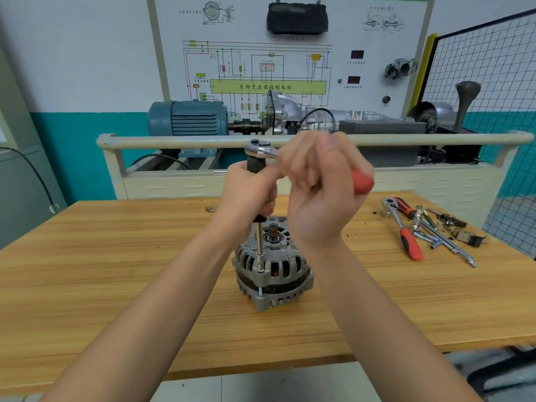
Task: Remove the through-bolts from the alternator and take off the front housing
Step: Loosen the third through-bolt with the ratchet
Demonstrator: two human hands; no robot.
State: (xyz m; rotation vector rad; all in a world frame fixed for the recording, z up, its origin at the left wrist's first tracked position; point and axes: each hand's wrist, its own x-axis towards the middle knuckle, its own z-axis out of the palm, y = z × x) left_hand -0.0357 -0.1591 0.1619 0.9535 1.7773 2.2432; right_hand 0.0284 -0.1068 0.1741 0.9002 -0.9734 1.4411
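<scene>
A grey alternator (272, 274) stands upright on the wooden table (116, 271), shaft end up. A long extension bar (260, 250) rises from a through-bolt at the housing's front left edge. My left hand (249, 195) grips the black upper part of that bar. On top sits a ratchet (259, 149) with a chrome head and a red handle (362, 182). My right hand (319, 187) is curled round the ratchet handle and looks blurred; the handle's red end sticks out to its right.
A second red-handled ratchet (403, 227), sockets and extension bars (441, 236) lie at the table's right side. Behind the table stands a training bench with a blue motor (188, 117), a gearbox and a wiring board. A wire-mesh fence (493, 111) runs along the right.
</scene>
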